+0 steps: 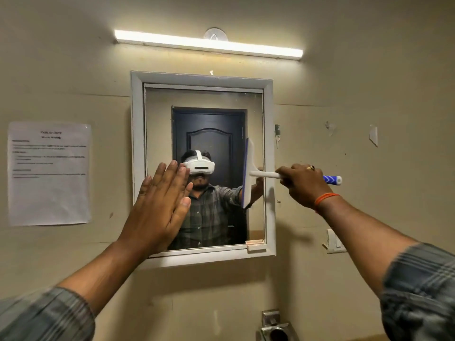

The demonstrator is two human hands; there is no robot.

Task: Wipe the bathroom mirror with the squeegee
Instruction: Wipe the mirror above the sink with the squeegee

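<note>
On the wall, mirror [209,99]: lower left hidden by left hand [160,205], fingers straight, flat on it.
Squeegee [248,173]: blade upright at right edge; right hand [304,184] grips, covering mid-handle.
Paper [49,173]: text unreadable.

The framed mirror [204,99] hangs on the wall between a paper notice [49,173] to its left and a wall switch [335,242] low to its right, with a tube light [208,44] mounted above it and a metal tap fitting [275,327] below it. The left hand [160,205] lies flat against the lower left part of the glass, over the frame's left edge. The right hand [304,184], just right of the frame, grips the handle of the squeegee [248,173], whose blade stands upright against the glass near the mirror's right edge.
</note>
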